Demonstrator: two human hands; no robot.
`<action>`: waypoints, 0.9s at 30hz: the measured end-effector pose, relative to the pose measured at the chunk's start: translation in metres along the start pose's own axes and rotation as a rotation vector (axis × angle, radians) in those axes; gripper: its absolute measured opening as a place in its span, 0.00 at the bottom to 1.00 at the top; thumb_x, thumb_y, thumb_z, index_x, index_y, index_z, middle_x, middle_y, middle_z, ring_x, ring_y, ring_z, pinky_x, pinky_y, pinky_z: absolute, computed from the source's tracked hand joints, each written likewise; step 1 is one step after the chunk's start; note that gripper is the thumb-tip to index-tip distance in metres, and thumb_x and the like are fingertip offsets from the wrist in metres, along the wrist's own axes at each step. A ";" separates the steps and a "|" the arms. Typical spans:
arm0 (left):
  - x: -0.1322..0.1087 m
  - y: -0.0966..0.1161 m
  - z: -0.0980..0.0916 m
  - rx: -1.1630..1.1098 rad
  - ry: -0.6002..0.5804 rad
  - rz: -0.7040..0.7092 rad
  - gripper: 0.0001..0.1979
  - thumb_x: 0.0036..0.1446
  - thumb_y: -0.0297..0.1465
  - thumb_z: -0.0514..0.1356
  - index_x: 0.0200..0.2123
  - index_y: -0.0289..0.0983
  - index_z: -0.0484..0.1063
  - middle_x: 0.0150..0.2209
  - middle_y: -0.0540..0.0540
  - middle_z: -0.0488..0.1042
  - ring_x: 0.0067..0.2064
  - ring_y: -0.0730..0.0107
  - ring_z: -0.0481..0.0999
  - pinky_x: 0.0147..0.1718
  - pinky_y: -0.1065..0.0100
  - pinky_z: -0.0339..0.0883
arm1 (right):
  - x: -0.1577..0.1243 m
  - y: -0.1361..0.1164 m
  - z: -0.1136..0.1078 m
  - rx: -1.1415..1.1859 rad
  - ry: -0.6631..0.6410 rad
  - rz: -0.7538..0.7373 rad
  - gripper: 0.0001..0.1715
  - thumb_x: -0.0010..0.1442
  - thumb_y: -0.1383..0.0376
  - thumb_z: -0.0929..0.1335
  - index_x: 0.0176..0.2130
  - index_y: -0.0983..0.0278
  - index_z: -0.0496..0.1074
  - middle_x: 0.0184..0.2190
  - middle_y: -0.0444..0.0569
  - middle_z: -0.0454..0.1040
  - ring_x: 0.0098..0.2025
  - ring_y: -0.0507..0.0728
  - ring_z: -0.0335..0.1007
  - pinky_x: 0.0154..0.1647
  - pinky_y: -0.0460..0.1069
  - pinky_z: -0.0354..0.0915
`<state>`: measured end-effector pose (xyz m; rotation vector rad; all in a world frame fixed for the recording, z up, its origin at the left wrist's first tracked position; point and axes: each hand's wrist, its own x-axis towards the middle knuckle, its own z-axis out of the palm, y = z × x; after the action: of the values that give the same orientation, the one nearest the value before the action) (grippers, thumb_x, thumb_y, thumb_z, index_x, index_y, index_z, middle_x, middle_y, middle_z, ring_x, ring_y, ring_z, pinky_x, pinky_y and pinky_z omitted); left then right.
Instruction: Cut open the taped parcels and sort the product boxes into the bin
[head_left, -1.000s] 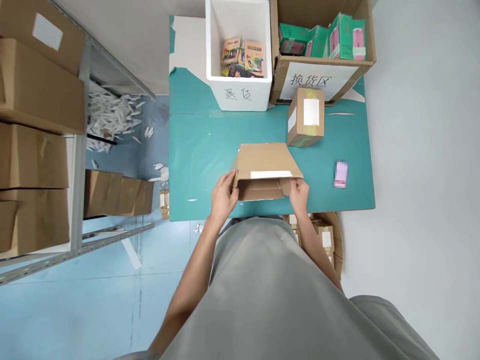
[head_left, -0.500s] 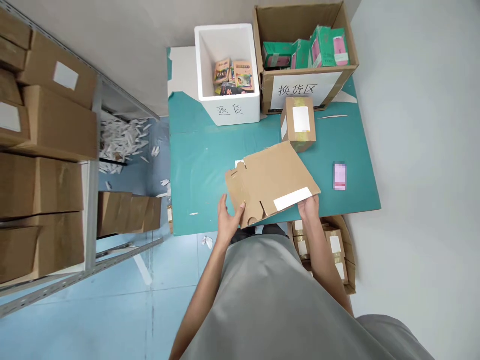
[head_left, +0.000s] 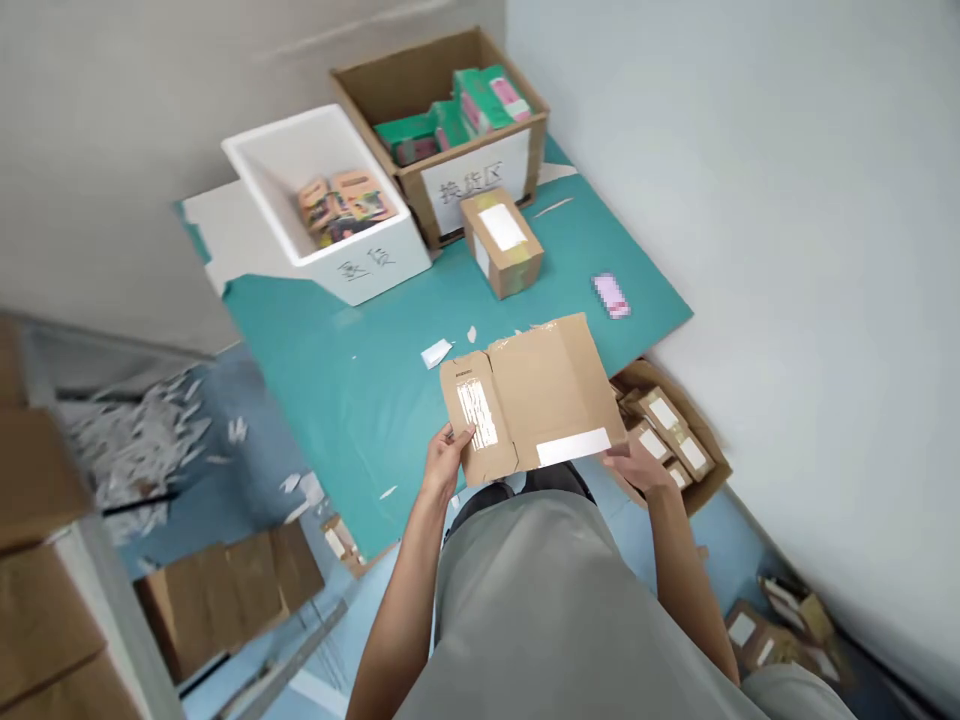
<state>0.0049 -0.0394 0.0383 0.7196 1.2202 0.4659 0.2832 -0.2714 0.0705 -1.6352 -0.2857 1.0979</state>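
Note:
A flat brown cardboard mailer box (head_left: 546, 388) is held in front of me over the near edge of the table. My left hand (head_left: 444, 462) is closed on its left flap, thumb on top. White streaky paper residue covers part of that flap. My right hand (head_left: 639, 468) grips the lower right corner from below, its fingers partly hidden. Along the mailer's lower edge runs a white strip (head_left: 574, 447). Beyond the mailer, a small taped carton (head_left: 504, 243) with a white label stands on the green table (head_left: 300, 370). White paper scraps (head_left: 436, 353) lie nearer.
At the back stand a white foam box (head_left: 390, 270) with colourful packs and a large carton (head_left: 532, 150) holding green boxes. A pixelated pink object (head_left: 612, 296) lies at right. An open carton of small parcels (head_left: 694, 453) sits below the table. Shelved cartons (head_left: 45, 500) are at left.
My view has swung to the right. The left flap now shows white residue and lies spread out. My left hand has closed on it; earlier its fingers were apart.

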 end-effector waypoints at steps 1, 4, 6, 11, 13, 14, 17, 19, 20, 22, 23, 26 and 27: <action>0.001 0.000 -0.004 0.050 -0.065 -0.004 0.37 0.34 0.51 0.87 0.46 0.41 0.84 0.45 0.41 0.90 0.51 0.48 0.90 0.54 0.56 0.82 | -0.021 0.010 -0.001 0.075 0.009 0.017 0.40 0.37 0.47 0.87 0.49 0.55 0.87 0.43 0.52 0.91 0.47 0.70 0.89 0.50 0.64 0.85; 0.000 -0.001 -0.004 0.196 -0.297 -0.041 0.39 0.33 0.53 0.87 0.47 0.41 0.84 0.47 0.39 0.90 0.53 0.46 0.90 0.55 0.56 0.82 | -0.081 0.046 0.002 0.270 0.211 0.026 0.39 0.46 0.42 0.86 0.51 0.57 0.87 0.48 0.54 0.91 0.47 0.67 0.90 0.51 0.60 0.84; -0.002 -0.005 0.008 0.284 -0.446 -0.093 0.39 0.34 0.52 0.87 0.47 0.41 0.84 0.47 0.39 0.90 0.52 0.47 0.90 0.54 0.56 0.83 | -0.120 0.069 0.005 0.302 0.391 0.053 0.35 0.47 0.41 0.86 0.46 0.59 0.88 0.43 0.53 0.91 0.41 0.65 0.89 0.47 0.57 0.83; -0.014 -0.029 0.059 0.496 -0.709 -0.252 0.38 0.31 0.51 0.88 0.43 0.40 0.83 0.40 0.42 0.89 0.43 0.52 0.90 0.45 0.59 0.83 | -0.223 0.108 0.011 0.380 0.671 0.080 0.36 0.47 0.37 0.86 0.41 0.62 0.87 0.37 0.51 0.90 0.37 0.63 0.86 0.39 0.54 0.80; -0.020 -0.040 0.082 0.561 -0.809 -0.281 0.39 0.29 0.52 0.88 0.42 0.38 0.83 0.40 0.41 0.89 0.41 0.53 0.89 0.43 0.60 0.83 | -0.258 0.121 0.016 0.428 0.730 0.052 0.35 0.48 0.36 0.86 0.40 0.60 0.87 0.38 0.50 0.90 0.39 0.63 0.86 0.41 0.54 0.80; -0.025 -0.046 0.092 0.584 -0.858 -0.287 0.40 0.28 0.52 0.89 0.41 0.37 0.83 0.40 0.40 0.89 0.41 0.53 0.89 0.43 0.60 0.83 | -0.272 0.129 0.018 0.459 0.757 0.031 0.35 0.48 0.35 0.86 0.39 0.59 0.87 0.38 0.50 0.90 0.40 0.63 0.86 0.42 0.54 0.80; -0.041 -0.063 0.117 0.654 -0.964 -0.282 0.41 0.27 0.52 0.89 0.42 0.36 0.83 0.40 0.40 0.89 0.42 0.51 0.90 0.44 0.58 0.84 | -0.303 0.160 0.025 0.549 0.861 -0.030 0.35 0.47 0.33 0.86 0.39 0.56 0.87 0.39 0.48 0.90 0.43 0.63 0.86 0.47 0.54 0.80; -0.055 -0.078 0.130 0.721 -1.001 -0.264 0.40 0.30 0.52 0.89 0.43 0.36 0.84 0.41 0.40 0.89 0.42 0.50 0.90 0.44 0.57 0.84 | -0.317 0.185 0.025 0.577 0.949 -0.046 0.37 0.47 0.32 0.86 0.40 0.56 0.87 0.40 0.47 0.90 0.44 0.63 0.86 0.48 0.54 0.80; -0.064 -0.087 0.137 0.756 -1.013 -0.255 0.40 0.31 0.52 0.89 0.43 0.36 0.84 0.41 0.40 0.90 0.42 0.50 0.90 0.44 0.57 0.84 | -0.324 0.199 0.023 0.584 0.991 -0.044 0.37 0.46 0.32 0.86 0.41 0.56 0.87 0.40 0.47 0.90 0.45 0.63 0.86 0.47 0.54 0.80; -0.084 -0.112 0.149 0.815 -1.032 -0.255 0.41 0.32 0.52 0.88 0.45 0.35 0.84 0.43 0.39 0.90 0.42 0.51 0.90 0.43 0.58 0.84 | -0.341 0.228 0.016 0.618 1.073 -0.024 0.38 0.45 0.32 0.86 0.41 0.57 0.87 0.41 0.48 0.90 0.45 0.63 0.85 0.46 0.53 0.79; -0.095 -0.126 0.155 0.837 -1.045 -0.266 0.41 0.32 0.52 0.88 0.46 0.35 0.84 0.43 0.39 0.90 0.42 0.51 0.90 0.43 0.58 0.84 | -0.350 0.243 0.011 0.655 1.108 -0.008 0.38 0.45 0.33 0.86 0.41 0.58 0.87 0.41 0.48 0.90 0.45 0.63 0.86 0.46 0.53 0.79; -0.132 -0.181 0.176 0.872 -1.087 -0.321 0.40 0.34 0.50 0.88 0.47 0.35 0.84 0.46 0.38 0.90 0.43 0.52 0.90 0.45 0.59 0.85 | -0.387 0.291 -0.005 0.894 1.196 0.007 0.35 0.48 0.38 0.87 0.44 0.57 0.86 0.42 0.49 0.90 0.48 0.66 0.87 0.47 0.55 0.81; -0.145 -0.201 0.183 0.883 -1.097 -0.343 0.39 0.35 0.49 0.88 0.47 0.35 0.84 0.47 0.38 0.90 0.44 0.53 0.90 0.46 0.59 0.85 | -0.400 0.307 -0.008 1.002 1.228 -0.018 0.33 0.50 0.39 0.86 0.45 0.57 0.85 0.44 0.49 0.90 0.50 0.67 0.87 0.49 0.56 0.82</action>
<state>0.1269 -0.3221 0.0231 1.2354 0.4051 -0.7597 -0.0307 -0.6603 0.0086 -1.0721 0.9108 -0.0123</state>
